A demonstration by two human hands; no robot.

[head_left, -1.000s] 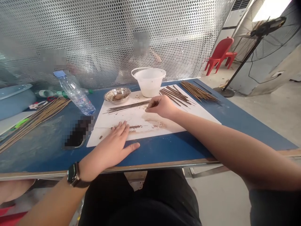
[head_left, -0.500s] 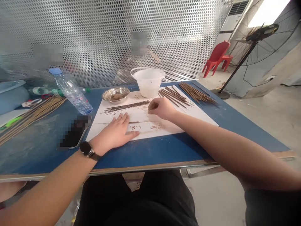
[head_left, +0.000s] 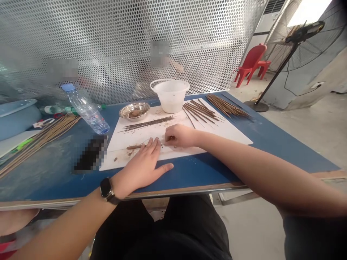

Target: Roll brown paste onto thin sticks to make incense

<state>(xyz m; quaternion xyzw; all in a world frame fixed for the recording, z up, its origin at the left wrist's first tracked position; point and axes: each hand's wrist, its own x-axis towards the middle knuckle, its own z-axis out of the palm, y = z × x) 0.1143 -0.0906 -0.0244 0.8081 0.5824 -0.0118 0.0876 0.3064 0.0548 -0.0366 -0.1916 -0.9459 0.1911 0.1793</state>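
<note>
Brown-coated stick (head_left: 134, 147) lies across the white board (head_left: 135, 135) on the blue desk (head_left: 217, 169). Its thick end pokes out left of the left grip (head_left: 142, 168), whose spread fingers lie flat over it, unclenched. The right grip (head_left: 180, 136) curls at its thin end — whether it pinches is hidden — with thin sticks (head_left: 202, 113) beyond.

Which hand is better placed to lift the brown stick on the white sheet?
Probably the right. The right hand has its fingertips bunched by the end of the brown stick. The left hand lies flat, fingers spread on the white sheet, so it would need reshaping first.
</note>
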